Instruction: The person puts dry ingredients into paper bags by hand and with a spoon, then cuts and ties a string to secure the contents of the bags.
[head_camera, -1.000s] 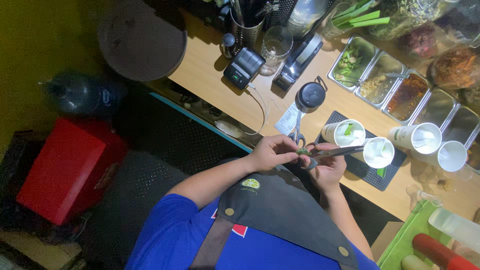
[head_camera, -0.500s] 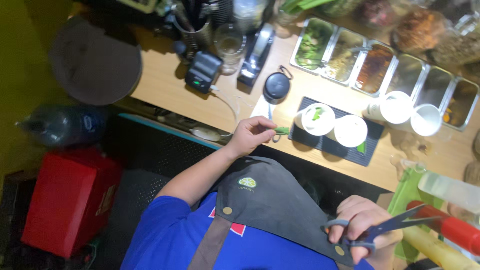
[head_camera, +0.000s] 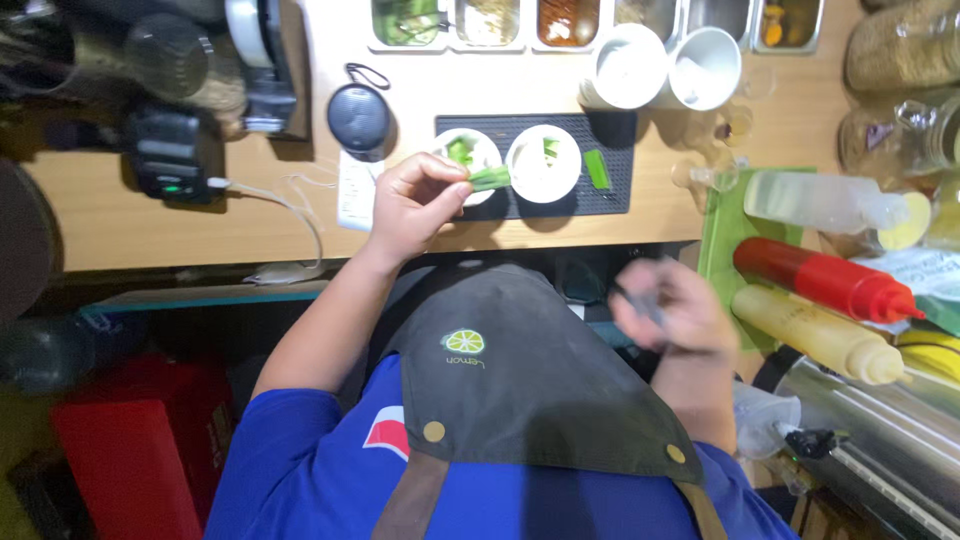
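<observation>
My left hand (head_camera: 412, 203) pinches a short piece of green leaf (head_camera: 490, 179) at the near edge of a black mat (head_camera: 612, 130). The leaf tip lies between two white cups on the mat; the left cup (head_camera: 478, 152) and the right cup (head_camera: 543, 165) each hold green bits. A second green leaf piece (head_camera: 597, 168) lies on the mat to the right. My right hand (head_camera: 672, 312) is blurred, low over my dark apron and away from the counter, closed around dark scissors (head_camera: 640, 300).
Two more white cups (head_camera: 628, 65) (head_camera: 705, 65) and metal ingredient trays (head_camera: 490, 20) stand at the back. Red (head_camera: 820, 280), yellow (head_camera: 810, 335) and clear (head_camera: 815, 200) squeeze bottles lie at the right. A round black object (head_camera: 358, 117), a paper slip (head_camera: 355, 190) and a black device (head_camera: 165, 155) are left.
My right hand has drawn the scissors away from the cups, down and to the right. My left hand keeps the green leaf piece by the cups.
</observation>
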